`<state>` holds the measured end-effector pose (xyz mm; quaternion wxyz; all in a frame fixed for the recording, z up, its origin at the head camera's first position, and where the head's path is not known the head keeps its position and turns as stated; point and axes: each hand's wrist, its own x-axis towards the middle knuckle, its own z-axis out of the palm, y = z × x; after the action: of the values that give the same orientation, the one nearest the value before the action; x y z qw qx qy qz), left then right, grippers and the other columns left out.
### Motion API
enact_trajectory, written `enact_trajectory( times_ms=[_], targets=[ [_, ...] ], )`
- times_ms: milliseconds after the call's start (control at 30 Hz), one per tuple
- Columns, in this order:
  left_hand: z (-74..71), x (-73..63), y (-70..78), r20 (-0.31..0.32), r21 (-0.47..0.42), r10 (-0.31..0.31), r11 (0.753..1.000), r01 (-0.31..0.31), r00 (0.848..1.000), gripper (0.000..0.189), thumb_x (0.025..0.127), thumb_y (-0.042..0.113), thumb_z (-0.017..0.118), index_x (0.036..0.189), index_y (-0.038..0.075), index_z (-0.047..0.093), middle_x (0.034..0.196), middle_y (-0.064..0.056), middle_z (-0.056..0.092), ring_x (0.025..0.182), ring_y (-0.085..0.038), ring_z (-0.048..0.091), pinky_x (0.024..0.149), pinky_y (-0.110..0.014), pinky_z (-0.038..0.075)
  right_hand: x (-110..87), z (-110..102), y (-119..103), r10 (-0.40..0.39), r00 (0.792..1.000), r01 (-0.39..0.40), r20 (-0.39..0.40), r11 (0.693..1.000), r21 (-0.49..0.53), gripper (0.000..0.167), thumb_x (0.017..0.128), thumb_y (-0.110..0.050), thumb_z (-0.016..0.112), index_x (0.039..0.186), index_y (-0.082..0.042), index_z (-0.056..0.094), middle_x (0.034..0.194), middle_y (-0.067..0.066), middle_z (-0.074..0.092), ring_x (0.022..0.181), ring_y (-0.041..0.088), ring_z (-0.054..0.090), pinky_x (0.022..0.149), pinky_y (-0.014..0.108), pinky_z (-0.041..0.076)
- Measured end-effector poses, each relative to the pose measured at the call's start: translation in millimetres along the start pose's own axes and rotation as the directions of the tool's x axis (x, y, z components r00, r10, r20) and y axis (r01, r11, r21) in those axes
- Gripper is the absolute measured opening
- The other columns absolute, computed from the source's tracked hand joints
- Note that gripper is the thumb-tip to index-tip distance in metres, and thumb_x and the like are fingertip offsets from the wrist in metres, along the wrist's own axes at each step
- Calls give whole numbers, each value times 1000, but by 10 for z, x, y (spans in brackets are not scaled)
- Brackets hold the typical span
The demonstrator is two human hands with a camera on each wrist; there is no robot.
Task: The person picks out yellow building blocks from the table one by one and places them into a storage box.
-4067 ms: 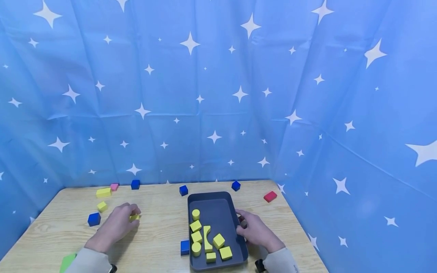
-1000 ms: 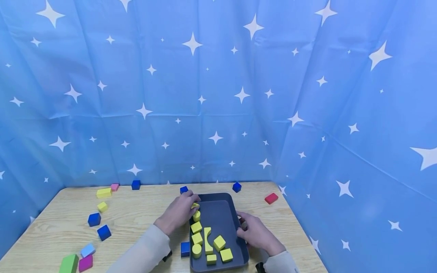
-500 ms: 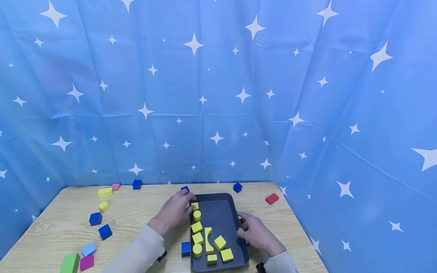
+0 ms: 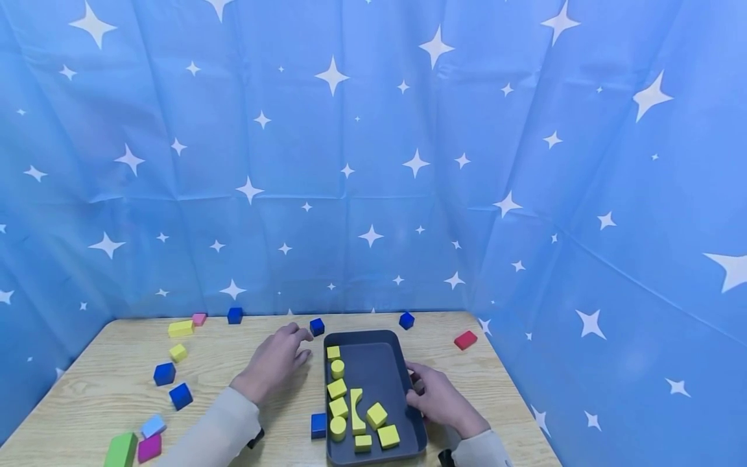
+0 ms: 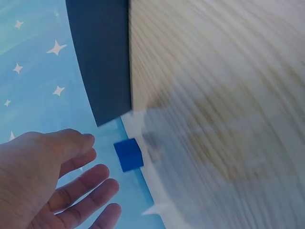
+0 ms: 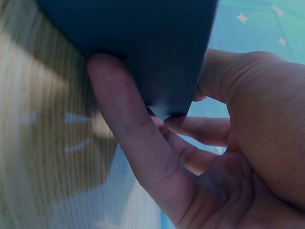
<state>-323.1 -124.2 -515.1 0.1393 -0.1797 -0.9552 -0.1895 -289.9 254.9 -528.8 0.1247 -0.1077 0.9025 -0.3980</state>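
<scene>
A dark grey tray [image 4: 385, 383] holds several yellow blocks along its left side and near end, among them a small block [image 4: 333, 353] in the far left corner and an arch-shaped block [image 4: 355, 415]. My right hand [image 4: 439, 397] grips the tray's right rim, thumb over the edge and fingers against the outer wall [image 6: 143, 52]. Just left of the tray, my left hand [image 4: 273, 360] hovers over the table with loosely spread fingers and nothing in them. A blue cube [image 4: 317, 326] lies just beyond its fingertips; the left wrist view shows that blue cube [image 5: 128, 155] too.
Left on the table [image 4: 245, 428] lie a yellow bar [image 4: 181, 329], yellow cube [image 4: 177, 353], blue cubes [image 4: 165, 374], a light blue block [image 4: 154, 425], magenta block [image 4: 150, 448] and green block [image 4: 120, 450]. A blue block [image 4: 318, 426] sits beside the tray; a red block [image 4: 465, 340] lies right.
My left hand brought a yellow block from the left side to the tray's far left corner, let it go, and drew back leftward. The right hand has stayed on the rim.
</scene>
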Motion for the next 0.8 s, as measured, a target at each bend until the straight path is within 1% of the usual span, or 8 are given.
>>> enact_trajectory(
  times_ms=[200,367,467,500,600,700,733,800],
  targets=[
    [-59,-68,-158,-14,28,-4,1000,4,1000,22,104,12,89,125,9,84,114,-10,79,93,-19,73,87,-44,69,6,6,-4,7,1000,-7,-5,1000,-3,72,105,-5,75,172,2,50,130,18,76,102,26,72,71,43,71],
    [-139,-130,-291,-3,11,-20,1000,20,1000,22,105,13,88,126,8,84,117,-12,80,98,-22,77,92,-48,71,1,10,-4,19,1000,-19,-7,1000,-7,71,106,-6,75,172,1,51,129,17,76,101,25,72,71,43,71],
    [-174,-163,-408,-7,-9,-19,1000,19,1000,23,105,13,87,127,7,84,119,-16,80,102,-28,79,95,-53,71,3,5,6,14,1000,-14,-8,1000,-13,70,106,-6,76,171,2,51,129,17,77,101,25,72,71,43,70],
    [-124,-168,-528,-27,-15,4,1000,-4,1000,23,108,18,86,128,8,84,119,-16,80,102,-27,78,95,-50,72,5,2,11,11,1000,-11,-7,1000,-16,71,106,-6,76,172,2,51,129,18,77,102,26,72,71,43,70],
    [-169,-213,-649,-31,-13,11,1000,-12,999,23,108,20,85,128,8,84,120,-17,79,104,-30,79,96,-53,72,13,-3,21,-1,1000,1,-8,1000,-25,72,105,-6,76,171,1,51,130,18,77,102,25,73,71,42,70],
    [-228,-268,-736,-27,-1,-13,1000,13,1000,23,108,20,85,128,7,83,120,-16,80,104,-29,79,96,-54,72,13,-5,28,-4,1000,4,-7,999,-32,72,104,-6,76,172,1,52,130,18,77,103,25,73,72,42,70],
    [-310,-295,-684,-3,9,-47,999,47,999,23,106,16,86,127,6,84,120,-17,80,104,-32,79,96,-59,71,13,-2,30,-2,1000,2,-7,1000,-31,72,104,-6,76,171,1,52,130,18,77,103,25,73,72,42,70],
    [-356,-334,-732,5,25,-71,997,71,997,24,105,14,86,127,5,83,119,-17,79,102,-30,78,95,-58,71,5,4,31,7,1000,-8,-3,1000,-28,72,104,-6,76,172,0,52,130,18,77,103,25,73,74,43,71]
  ],
)
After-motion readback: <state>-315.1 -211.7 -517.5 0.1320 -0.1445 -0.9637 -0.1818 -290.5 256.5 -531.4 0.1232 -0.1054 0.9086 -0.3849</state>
